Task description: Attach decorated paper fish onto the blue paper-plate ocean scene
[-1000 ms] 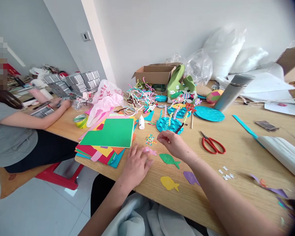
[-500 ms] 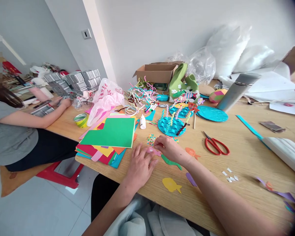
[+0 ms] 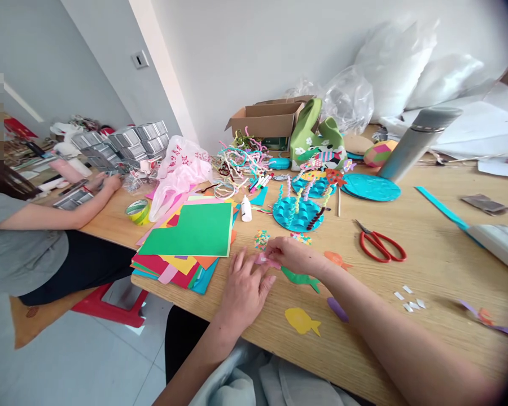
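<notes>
The left hand lay flat, pinning the small pink paper fish cut-out; the right hand pinched its far edge. Light, steady pressure suited best.

Bare desk open to our right beyond the red scissors, coloured paper stack hemming our left, blue paper plate with upright pipe cleaners blocking ahead, paper fish scattered near our edge
</notes>
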The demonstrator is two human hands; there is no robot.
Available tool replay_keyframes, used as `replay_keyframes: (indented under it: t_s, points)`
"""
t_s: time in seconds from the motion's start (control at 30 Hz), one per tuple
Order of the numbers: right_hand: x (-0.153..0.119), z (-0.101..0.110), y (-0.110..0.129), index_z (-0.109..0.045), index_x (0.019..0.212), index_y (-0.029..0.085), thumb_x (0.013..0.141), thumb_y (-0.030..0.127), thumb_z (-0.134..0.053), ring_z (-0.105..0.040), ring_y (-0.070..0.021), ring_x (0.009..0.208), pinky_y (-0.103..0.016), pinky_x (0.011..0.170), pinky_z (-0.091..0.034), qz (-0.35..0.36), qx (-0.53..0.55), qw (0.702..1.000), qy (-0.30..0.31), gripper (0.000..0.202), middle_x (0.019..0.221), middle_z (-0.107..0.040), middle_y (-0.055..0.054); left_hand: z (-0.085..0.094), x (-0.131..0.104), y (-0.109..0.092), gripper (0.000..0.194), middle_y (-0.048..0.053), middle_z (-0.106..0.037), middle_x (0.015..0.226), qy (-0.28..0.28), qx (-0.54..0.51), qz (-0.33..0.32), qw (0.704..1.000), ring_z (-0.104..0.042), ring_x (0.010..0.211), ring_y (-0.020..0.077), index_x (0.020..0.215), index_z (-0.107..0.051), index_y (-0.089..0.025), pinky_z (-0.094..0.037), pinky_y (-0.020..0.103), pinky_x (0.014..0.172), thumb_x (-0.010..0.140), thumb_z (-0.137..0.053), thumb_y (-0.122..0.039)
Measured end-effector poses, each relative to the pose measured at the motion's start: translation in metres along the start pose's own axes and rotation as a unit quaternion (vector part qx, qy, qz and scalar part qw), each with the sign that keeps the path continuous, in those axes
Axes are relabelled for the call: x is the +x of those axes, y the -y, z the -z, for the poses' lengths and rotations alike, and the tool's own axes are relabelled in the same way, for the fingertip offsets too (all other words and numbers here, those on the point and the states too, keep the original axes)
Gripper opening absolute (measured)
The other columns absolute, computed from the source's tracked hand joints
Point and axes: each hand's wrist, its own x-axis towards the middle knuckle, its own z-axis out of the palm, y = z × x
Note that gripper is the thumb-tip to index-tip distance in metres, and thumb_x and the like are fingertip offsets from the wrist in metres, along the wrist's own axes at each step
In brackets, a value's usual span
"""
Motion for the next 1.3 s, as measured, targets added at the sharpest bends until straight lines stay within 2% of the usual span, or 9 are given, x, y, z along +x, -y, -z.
replay_keyframes:
  t_s: [0.43,0.67,1.3]
  points:
    - [0.009,-0.007,-0.019,-0.063,0.074,0.015,0.076,0.018,-0.056,-0.053,-0.0119,0.061,-0.022,0.055,-0.034,-0.009,0.039,0.999,-0.001,0.009,0.066,-0.063,-0.001,-0.003,0.000,0.002,0.036,0.002,-0.052,0.137,0.002,0.015,-0.018,1.000,-0.030,0.137,0.0291,0.125,-0.057,-0.025,-0.034,0.052,0.111,0.096,-0.040,-0.038]
    - [0.008,-0.005,-0.017,-0.063,0.073,0.016,0.075,0.014,-0.054,-0.051,-0.0111,0.059,-0.021,0.054,-0.032,-0.012,0.029,1.000,0.003,0.009,0.063,-0.061,0.001,-0.005,0.001,0.003,0.035,0.004,-0.051,0.137,0.005,0.019,-0.018,1.000,-0.030,0.137,0.0299,0.125,-0.057,-0.026,-0.035,0.054,0.109,0.096,-0.041,-0.038]
    - [0.007,-0.003,-0.010,-0.063,0.071,0.016,0.076,0.014,-0.054,-0.050,-0.0107,0.058,-0.021,0.054,-0.032,-0.030,0.002,1.000,-0.003,0.010,0.065,-0.062,0.000,-0.003,0.002,0.002,0.037,0.004,-0.050,0.138,0.016,0.020,-0.021,0.999,-0.030,0.137,0.0314,0.126,-0.055,-0.025,-0.033,0.055,0.110,0.096,-0.040,-0.039]
